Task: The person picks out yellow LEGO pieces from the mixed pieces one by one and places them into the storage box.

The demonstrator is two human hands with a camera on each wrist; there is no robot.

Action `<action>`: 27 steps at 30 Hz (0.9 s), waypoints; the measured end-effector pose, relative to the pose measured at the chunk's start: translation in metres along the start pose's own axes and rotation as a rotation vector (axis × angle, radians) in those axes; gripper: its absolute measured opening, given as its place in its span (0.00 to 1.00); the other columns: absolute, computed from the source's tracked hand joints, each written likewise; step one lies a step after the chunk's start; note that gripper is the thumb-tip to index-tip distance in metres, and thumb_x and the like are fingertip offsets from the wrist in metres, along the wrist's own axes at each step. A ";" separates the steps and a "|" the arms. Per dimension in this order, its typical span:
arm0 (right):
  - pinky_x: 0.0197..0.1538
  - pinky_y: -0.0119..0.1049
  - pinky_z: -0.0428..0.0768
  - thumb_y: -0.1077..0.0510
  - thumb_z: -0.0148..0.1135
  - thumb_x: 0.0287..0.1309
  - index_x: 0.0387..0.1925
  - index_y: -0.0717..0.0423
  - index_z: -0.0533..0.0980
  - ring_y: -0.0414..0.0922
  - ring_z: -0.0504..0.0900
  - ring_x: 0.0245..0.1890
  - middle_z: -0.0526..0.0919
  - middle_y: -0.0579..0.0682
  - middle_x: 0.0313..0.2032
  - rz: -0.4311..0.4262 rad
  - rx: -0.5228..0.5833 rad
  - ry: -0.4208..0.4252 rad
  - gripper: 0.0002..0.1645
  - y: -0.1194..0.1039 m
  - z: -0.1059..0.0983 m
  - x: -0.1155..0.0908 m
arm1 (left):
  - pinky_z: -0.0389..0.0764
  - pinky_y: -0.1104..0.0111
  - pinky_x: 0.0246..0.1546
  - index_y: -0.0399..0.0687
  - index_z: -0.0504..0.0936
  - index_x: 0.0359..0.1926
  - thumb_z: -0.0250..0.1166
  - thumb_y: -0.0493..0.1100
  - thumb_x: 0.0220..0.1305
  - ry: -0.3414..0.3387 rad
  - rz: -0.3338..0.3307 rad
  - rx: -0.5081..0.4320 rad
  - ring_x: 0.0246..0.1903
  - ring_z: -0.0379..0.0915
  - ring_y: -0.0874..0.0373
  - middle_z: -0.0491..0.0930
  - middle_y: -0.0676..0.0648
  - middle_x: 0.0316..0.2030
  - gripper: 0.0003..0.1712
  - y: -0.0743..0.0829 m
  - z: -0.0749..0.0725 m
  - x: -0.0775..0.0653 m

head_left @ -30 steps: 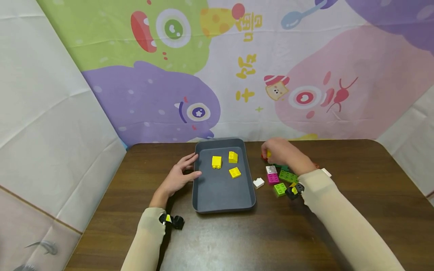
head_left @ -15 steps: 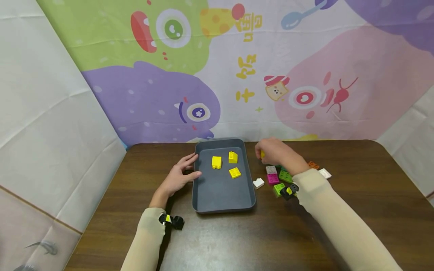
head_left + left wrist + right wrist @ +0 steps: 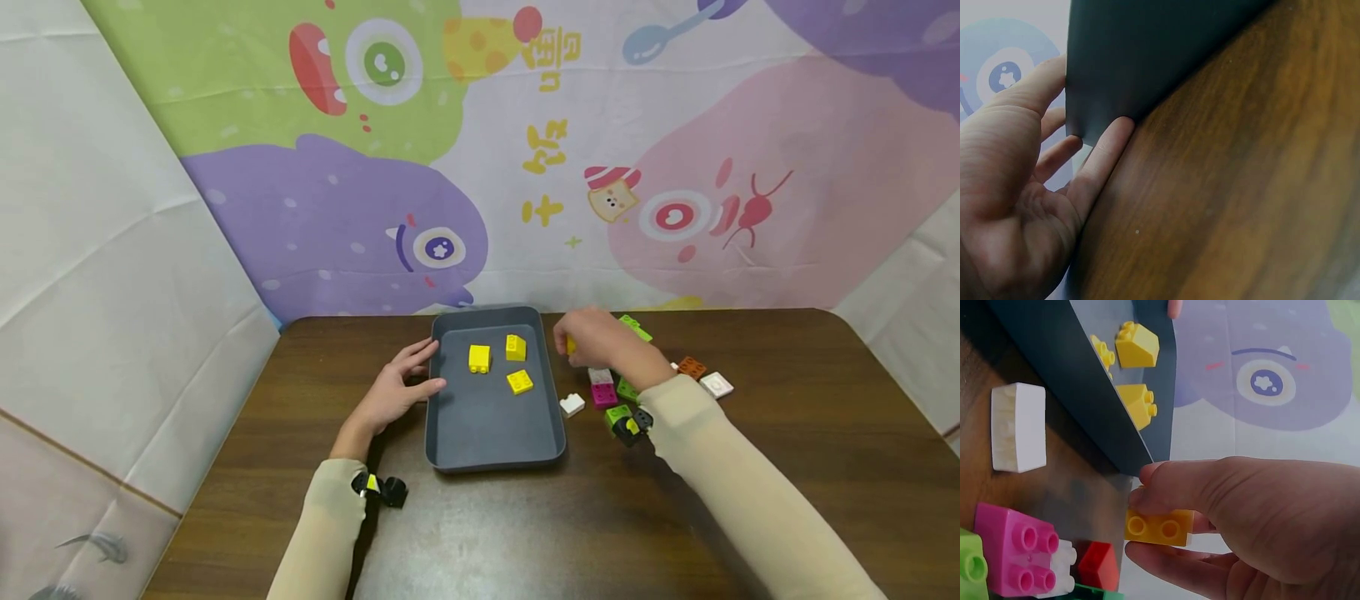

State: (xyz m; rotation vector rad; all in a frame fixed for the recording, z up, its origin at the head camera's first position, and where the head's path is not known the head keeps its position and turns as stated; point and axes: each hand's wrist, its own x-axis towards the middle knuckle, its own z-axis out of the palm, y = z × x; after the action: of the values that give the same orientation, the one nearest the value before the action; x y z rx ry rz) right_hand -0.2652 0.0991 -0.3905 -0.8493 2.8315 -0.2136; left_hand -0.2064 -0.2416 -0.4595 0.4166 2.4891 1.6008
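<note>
My left hand rests against the left side of the dark grey tray. In the left wrist view its fingers look fairly straight, spread along the tray wall, and the thumb tip is hidden behind the rim. Inside the tray lie three yellow toy bricks: one, a slope-topped one and a flat one. Just right of the tray's far end, my right hand pinches another yellow toy brick between thumb and fingers, above the table.
A white brick lies close by the tray's right wall. Farther right are magenta, lime green, brown and white bricks on the wooden table. A red brick sits near the right hand. A printed cloth stands behind.
My right hand has moved left toward the tray with the yellow brick, uncovering lime green, brown and white bricks behind it. The left hand and tray have not moved.
</note>
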 end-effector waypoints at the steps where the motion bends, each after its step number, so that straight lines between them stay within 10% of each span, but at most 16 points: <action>1: 0.40 0.44 0.81 0.65 0.73 0.50 0.30 0.53 0.85 0.50 0.77 0.35 0.86 0.49 0.33 0.001 0.001 -0.004 0.05 -0.001 0.001 0.001 | 0.85 0.48 0.50 0.41 0.61 0.76 0.68 0.42 0.66 0.000 -0.003 -0.005 0.64 0.65 0.35 0.51 0.39 0.78 0.41 0.000 0.000 0.000; 10: 0.39 0.45 0.80 0.65 0.73 0.50 0.29 0.53 0.84 0.50 0.77 0.32 0.86 0.50 0.32 -0.019 -0.011 0.007 0.05 -0.008 0.004 0.002 | 0.85 0.49 0.50 0.51 0.62 0.76 0.69 0.47 0.64 0.021 0.008 -0.006 0.64 0.66 0.39 0.52 0.48 0.78 0.42 -0.033 0.000 0.011; 27: 0.41 0.44 0.83 0.67 0.71 0.50 0.31 0.52 0.85 0.49 0.79 0.34 0.87 0.48 0.36 -0.035 -0.030 -0.001 0.08 -0.027 0.004 0.007 | 0.87 0.53 0.47 0.49 0.63 0.76 0.70 0.47 0.64 0.025 0.015 0.010 0.64 0.68 0.41 0.54 0.47 0.78 0.42 -0.032 0.001 0.013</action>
State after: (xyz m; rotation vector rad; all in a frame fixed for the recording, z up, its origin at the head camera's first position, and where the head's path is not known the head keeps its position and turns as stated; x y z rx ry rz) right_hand -0.2559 0.0729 -0.3903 -0.9047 2.8275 -0.1764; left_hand -0.2230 -0.2497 -0.4889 0.4199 2.5188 1.6092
